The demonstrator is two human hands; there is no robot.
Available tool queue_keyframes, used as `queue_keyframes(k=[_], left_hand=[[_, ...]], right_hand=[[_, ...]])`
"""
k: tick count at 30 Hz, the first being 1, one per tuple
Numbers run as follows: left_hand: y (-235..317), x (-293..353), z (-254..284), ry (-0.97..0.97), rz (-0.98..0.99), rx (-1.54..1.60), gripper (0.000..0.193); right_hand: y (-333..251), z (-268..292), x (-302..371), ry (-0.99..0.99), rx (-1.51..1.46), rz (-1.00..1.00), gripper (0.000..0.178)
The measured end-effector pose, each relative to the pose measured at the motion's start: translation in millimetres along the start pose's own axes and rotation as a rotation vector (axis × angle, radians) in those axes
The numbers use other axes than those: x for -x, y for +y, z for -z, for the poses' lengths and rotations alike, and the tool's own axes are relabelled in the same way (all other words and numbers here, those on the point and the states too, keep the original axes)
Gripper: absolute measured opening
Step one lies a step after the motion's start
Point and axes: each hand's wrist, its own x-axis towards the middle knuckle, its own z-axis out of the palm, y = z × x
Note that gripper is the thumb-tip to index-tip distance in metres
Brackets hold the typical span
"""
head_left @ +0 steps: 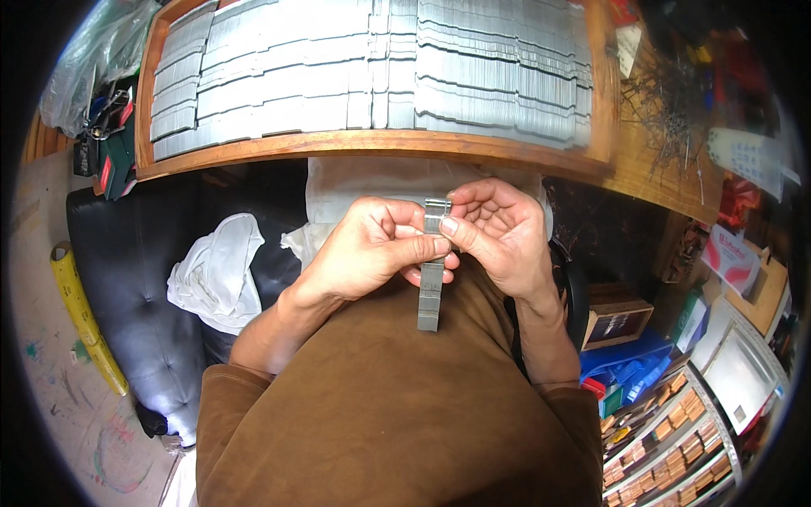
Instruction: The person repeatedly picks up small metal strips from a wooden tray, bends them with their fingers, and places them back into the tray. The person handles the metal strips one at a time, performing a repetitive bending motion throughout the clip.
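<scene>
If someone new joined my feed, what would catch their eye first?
Probably the wide brown wooden tray packed with rows of thin silvery-grey metal pieces, across the top. Next, near the centre, the narrow grey metal strip held by the person's left hand and right hand. At left, a crumpled white cloth stands out on the black tufted seat.

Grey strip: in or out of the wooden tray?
Out: the left hand and right hand hold the strip nearer the body, visibly apart from the tray.

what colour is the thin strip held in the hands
The strip is silvery grey, seen best in the head view.
</scene>
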Motion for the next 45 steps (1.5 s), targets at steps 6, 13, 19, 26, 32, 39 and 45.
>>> queue_keyframes(k=[6,13,19,26,32,39,45], left_hand=[[-0.6,-0.6,1.6,-0.004,0.003,0.002,0.017],[-3.2,-0.8,2.2,-0.01,0.006,0.01,0.015],[-1.3,-0.2,0.7,-0.02,-0.007,0.005,0.014],[-2.6,0.1,2.5,-0.031,-0.013,-0.03,0.016],[-2.1,-0.2,2.2,-0.04,-0.01,-0.04,0.016],[-0.4,0.0,0.7,-0.019,0.006,-0.036,0.015],[-4.3,-1.8,-0.2,-0.009,-0.003,-0.013,0.016]], right_hand=[[-1.0,-0.4,-0.3,-0.001,-0.001,0.005,0.025],[-0.4,1.2,0.1,0.002,-0.005,0.0,0.026],[-5.8,-1.0,0.7,0.033,-0.009,-0.052,0.023],[-12.6,-0.7,1.5,0.001,0.062,-0.126,0.007],[-13.4,-2.3,1.1,0.014,0.08,-0.164,0.006],[-13.3,-3.7,0.8,0.054,0.097,-0.205,0.008],[-17.1,-2.3,3.5,0.078,0.101,-0.234,0.01]])
